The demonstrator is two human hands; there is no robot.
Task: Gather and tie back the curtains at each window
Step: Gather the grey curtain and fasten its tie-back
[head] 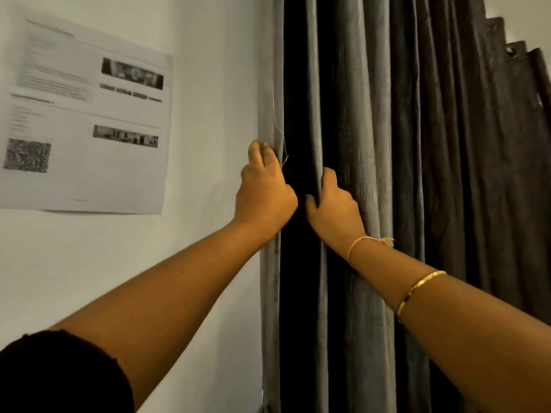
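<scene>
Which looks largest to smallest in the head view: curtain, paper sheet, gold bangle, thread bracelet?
1. curtain
2. paper sheet
3. gold bangle and thread bracelet: similar, and the bangle sits nearer the camera, so no ranking.

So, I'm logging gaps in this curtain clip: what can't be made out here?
Head view only.
- Window: hidden behind the curtain.
- Curtain's hem: cut off by the bottom edge.
- Printed sheet on the wall: text blurred.
- Fingertips of left hand and right hand: partly hidden in the curtain's folds.
</scene>
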